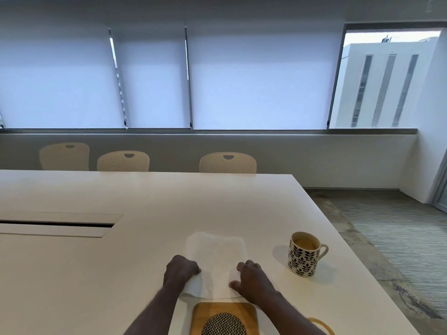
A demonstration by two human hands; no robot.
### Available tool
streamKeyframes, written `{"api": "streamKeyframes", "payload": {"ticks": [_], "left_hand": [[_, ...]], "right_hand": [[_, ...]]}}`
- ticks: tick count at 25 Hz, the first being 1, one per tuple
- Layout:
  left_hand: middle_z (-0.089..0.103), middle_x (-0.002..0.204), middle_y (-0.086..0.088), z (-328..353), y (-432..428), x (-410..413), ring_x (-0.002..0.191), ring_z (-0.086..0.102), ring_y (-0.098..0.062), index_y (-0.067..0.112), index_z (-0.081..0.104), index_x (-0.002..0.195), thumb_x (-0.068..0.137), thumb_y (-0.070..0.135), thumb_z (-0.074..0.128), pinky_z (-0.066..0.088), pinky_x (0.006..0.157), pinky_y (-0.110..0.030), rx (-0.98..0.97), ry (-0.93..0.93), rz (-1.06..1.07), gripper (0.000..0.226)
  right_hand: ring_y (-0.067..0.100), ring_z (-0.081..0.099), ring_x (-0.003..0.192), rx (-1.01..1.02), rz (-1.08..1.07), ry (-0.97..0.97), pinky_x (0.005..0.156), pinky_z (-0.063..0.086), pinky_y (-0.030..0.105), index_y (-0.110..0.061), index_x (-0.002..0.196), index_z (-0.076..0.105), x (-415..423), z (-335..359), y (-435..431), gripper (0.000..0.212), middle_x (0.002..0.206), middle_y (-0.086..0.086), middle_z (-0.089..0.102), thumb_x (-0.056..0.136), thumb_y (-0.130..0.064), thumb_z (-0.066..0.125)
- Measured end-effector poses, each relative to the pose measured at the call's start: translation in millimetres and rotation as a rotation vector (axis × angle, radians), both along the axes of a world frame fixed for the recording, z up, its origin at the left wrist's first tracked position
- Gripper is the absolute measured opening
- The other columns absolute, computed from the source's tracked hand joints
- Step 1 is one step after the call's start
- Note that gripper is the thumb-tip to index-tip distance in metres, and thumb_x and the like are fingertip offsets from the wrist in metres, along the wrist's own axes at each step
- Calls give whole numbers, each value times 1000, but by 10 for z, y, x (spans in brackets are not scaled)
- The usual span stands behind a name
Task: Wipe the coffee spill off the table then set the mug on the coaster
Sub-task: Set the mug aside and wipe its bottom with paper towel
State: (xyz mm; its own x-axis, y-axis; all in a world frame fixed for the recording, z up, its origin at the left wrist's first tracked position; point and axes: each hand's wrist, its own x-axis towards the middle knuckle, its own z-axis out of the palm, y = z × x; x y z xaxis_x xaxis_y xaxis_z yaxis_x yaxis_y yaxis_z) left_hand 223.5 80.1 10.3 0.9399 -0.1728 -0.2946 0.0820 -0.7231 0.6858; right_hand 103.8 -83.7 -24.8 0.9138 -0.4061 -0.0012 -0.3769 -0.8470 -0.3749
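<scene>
White paper towel (217, 262) lies flat on the pale table (121, 274), its long axis running away from me, and both hands sit at its near end. My left hand (180, 270) has its fingers curled shut on the towel's near left corner; my right hand (251, 278) presses the right edge with fingers bent and slightly spread, not pinching. I see no coffee on the bare tabletop, so any spill is probably under the towel. The patterned mug (305, 254) stands upright to the right, nearer my right hand, handle pointing right. The wooden coaster (223, 317) sits just behind the towel, between my forearms.
</scene>
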Motion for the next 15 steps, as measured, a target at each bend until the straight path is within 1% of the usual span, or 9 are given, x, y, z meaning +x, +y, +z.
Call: {"api": "streamKeyframes", "payload": {"ticks": [2, 4, 6, 8, 10, 11, 12, 13, 15], "left_hand": [[62, 124, -20, 23, -33, -20, 113, 60, -35, -3, 56, 119, 74, 19, 79, 51, 94, -39, -9, 4, 31, 55], [58, 128, -20, 50, -53, -53, 118, 57, -36, -2, 45, 126, 76, 22, 79, 49, 94, -40, 30, -19, 50, 65], [57, 128, -19, 53, -62, -72, 119, 57, -37, 0, 42, 127, 76, 25, 79, 49, 94, -41, 86, -71, 48, 67], [60, 124, -18, 36, -74, -70, 114, 59, -36, 1, 47, 123, 78, 24, 78, 50, 89, -40, 100, -122, 46, 59], [65, 110, -16, 39, -85, -66, 101, 63, -33, 1, 57, 109, 78, 22, 75, 49, 78, -38, 49, -152, 13, 41], [65, 99, -16, 42, -90, -60, 91, 63, -31, 1, 60, 98, 75, 22, 73, 49, 74, -38, -48, -140, -8, 34], [64, 90, -16, 47, -99, -48, 82, 61, -31, 0, 61, 88, 69, 23, 72, 49, 71, -40, -209, -90, -15, 32], [64, 85, -18, 60, -108, -47, 76, 61, -32, -2, 62, 84, 62, 24, 70, 50, 68, -39, -398, -5, -12, 35], [65, 79, -20, 83, -122, -54, 70, 63, -33, -3, 64, 87, 59, 21, 68, 51, 65, -38, -730, 221, -34, 38]], "right_hand": [[26, 48, 124, 0, 1, 6, 101, 44, 32, -9, 134, 49, -9, 7, -1, 57, 135, 12, 53, 90, -42, 62], [25, 48, 124, 3, 4, 12, 101, 44, 32, -9, 134, 50, -16, 14, 2, 56, 135, 12, 53, 89, -42, 63], [25, 48, 123, 6, 5, 15, 100, 44, 32, -9, 133, 50, -23, 15, 6, 56, 134, 12, 54, 89, -42, 63], [25, 49, 122, 5, 4, 21, 100, 44, 32, -9, 132, 50, -18, 8, 1, 56, 134, 12, 54, 89, -42, 63], [25, 49, 123, -1, -1, 32, 100, 45, 33, -9, 132, 50, -10, 7, -4, 57, 134, 12, 54, 89, -44, 62], [26, 49, 123, -2, -6, 37, 101, 45, 34, -9, 133, 50, -9, 11, 2, 58, 134, 12, 54, 89, -46, 61], [26, 49, 123, -3, -15, 36, 101, 45, 34, -10, 133, 50, -5, 17, 12, 59, 134, 12, 55, 89, -49, 60], [26, 49, 123, -5, -32, 20, 100, 46, 35, -10, 133, 50, -1, 25, 27, 61, 133, 12, 55, 89, -52, 57], [25, 50, 122, 29, -94, -89, 97, 46, 34, -11, 133, 51, 12, 59, 65, 65, 132, 10, 56, 89, -59, 52]]}}
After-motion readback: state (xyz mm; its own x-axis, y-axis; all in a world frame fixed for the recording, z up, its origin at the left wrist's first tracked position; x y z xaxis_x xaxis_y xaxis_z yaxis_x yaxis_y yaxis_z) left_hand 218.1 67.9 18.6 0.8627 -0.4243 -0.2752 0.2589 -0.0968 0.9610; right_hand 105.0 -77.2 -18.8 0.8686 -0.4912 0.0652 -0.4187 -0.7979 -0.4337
